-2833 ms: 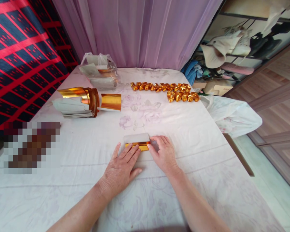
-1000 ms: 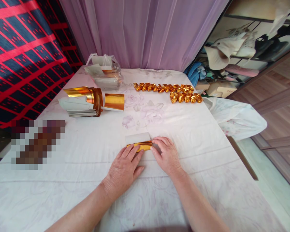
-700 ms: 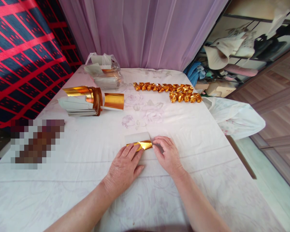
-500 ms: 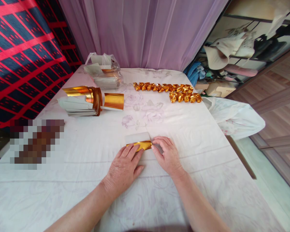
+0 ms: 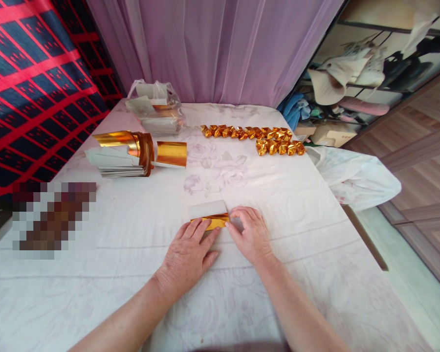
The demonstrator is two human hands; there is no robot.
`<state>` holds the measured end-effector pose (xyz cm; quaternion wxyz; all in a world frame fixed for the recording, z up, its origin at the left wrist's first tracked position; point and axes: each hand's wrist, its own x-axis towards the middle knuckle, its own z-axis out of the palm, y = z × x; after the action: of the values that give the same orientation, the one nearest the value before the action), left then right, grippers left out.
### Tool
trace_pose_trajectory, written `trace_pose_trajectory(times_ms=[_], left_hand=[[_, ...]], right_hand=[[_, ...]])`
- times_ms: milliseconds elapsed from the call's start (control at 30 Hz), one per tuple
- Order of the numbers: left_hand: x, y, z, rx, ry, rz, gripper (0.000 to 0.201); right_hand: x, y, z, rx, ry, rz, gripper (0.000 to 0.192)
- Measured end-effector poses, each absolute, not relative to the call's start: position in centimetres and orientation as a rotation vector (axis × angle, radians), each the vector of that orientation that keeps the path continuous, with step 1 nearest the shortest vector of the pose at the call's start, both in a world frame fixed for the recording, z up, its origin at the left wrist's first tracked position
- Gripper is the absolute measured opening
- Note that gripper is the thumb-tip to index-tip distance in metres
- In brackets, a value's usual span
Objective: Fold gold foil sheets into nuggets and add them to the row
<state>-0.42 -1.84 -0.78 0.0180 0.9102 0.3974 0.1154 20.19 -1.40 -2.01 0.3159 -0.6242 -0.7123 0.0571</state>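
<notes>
White tablecloth [image 5: 132,234]; hands hide near edge of gold paper [image 5: 214,222].

Lilac curtain [image 5: 220,49] behind, red-checked cloth [image 5: 29,83] left; cluttered shelves [image 5: 366,73], wooden floor [image 5: 429,161] right

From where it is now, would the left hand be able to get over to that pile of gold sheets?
Probably yes. The left hand lies flat on the gold paper, and only bare tablecloth lies between it and the pile of gold sheets, farther back on that side.
</notes>
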Motion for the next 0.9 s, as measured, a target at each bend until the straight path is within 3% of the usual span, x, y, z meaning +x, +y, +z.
trace_pose_trajectory(times_ms=[633, 900], left_hand=[[-0.3, -1.8, -0.7, 2.83, 1.234, 0.35, 0.049], [-0.3, -1.8, -0.8, 2.826, 1.234, 0.356, 0.047]], right_hand=[[19.2, -1.5, -1.2, -1.796, -1.923, 0.109, 0.011], [19.5, -1.4, -1.6, -1.769, -1.867, 0.179, 0.003]])
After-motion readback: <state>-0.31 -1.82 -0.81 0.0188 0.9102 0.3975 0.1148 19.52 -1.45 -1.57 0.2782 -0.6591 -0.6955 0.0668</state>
